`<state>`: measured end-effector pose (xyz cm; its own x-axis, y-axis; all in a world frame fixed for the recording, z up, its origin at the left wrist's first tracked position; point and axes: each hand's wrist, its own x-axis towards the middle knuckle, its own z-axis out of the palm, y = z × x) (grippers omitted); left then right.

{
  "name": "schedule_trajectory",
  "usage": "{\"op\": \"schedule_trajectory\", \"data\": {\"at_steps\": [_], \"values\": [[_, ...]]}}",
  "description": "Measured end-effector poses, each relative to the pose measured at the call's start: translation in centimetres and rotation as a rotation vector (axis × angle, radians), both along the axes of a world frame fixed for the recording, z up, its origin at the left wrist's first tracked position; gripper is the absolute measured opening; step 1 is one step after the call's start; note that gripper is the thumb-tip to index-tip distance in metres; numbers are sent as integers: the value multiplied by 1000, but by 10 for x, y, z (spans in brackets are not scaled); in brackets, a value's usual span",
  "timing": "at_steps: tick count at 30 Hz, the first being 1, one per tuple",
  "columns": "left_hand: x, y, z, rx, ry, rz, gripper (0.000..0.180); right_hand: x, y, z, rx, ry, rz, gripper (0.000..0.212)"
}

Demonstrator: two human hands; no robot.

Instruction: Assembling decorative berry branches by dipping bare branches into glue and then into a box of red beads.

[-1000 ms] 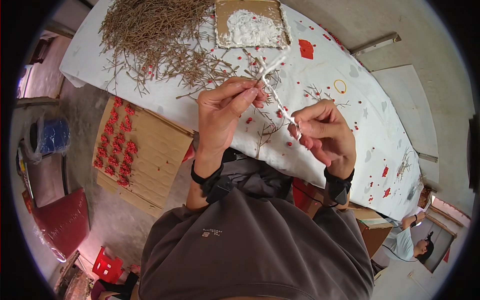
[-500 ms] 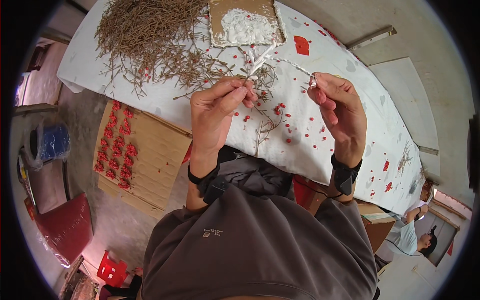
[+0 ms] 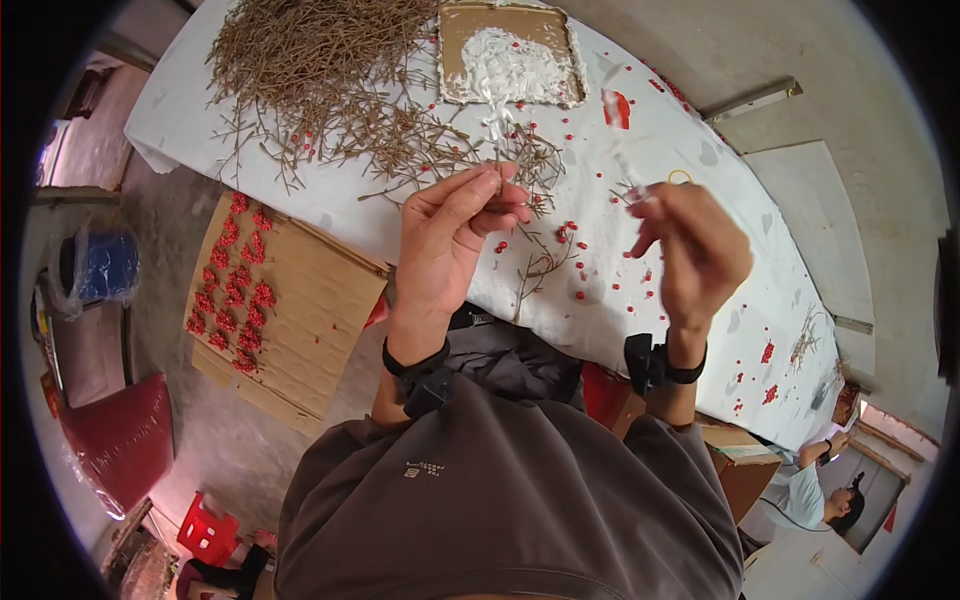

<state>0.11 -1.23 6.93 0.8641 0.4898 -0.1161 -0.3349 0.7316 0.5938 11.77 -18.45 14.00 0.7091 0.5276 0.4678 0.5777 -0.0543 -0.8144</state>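
My left hand (image 3: 445,240) is closed, thumb against fingertips, on a thin brown twig whose forked tips (image 3: 497,122) are coated in thick white paste. These tips stand just below a shallow tray (image 3: 452,50) that holds a smear of the same white paste (image 3: 510,68). To the right, my right hand (image 3: 700,250) is smeared by motion, its fingers bent and pinched. A blurred, thin whitish strand (image 3: 627,170) rises from its fingertips; its kind I cannot make out. Loose red berries (image 3: 580,295) and a bare branched twig (image 3: 540,265) lie on the table between the hands.
A large heap of brown twigs (image 3: 310,60) covers the far left of the white-covered table (image 3: 180,110). Bunches of red berries (image 3: 237,285) lie in rows on cardboard (image 3: 320,330) at left. A red piece (image 3: 621,110) lies right of the tray. Another person (image 3: 815,490) is at far right.
The whitish strand that stretched from the left-hand twig to my right hand no longer spans them. My right hand has turned and moved slightly down and right; the left still grips the twig.
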Motion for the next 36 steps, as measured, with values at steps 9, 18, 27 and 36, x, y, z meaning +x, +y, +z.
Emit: {"op": "schedule_trajectory", "data": {"at_steps": [9,18,27,36], "values": [[-9,3,11,-244,58,-161,22,1,14,1,-208,-515,92,29],[-13,6,7,-620,-84,-368,25,10,27,7,-313,-573,156,33],[-14,7,3,-1121,-214,-433,30,19,28,10,-326,-612,248,36],[-15,7,6,-1115,-271,-605,31,51,30,10,-349,-611,254,34]]}}
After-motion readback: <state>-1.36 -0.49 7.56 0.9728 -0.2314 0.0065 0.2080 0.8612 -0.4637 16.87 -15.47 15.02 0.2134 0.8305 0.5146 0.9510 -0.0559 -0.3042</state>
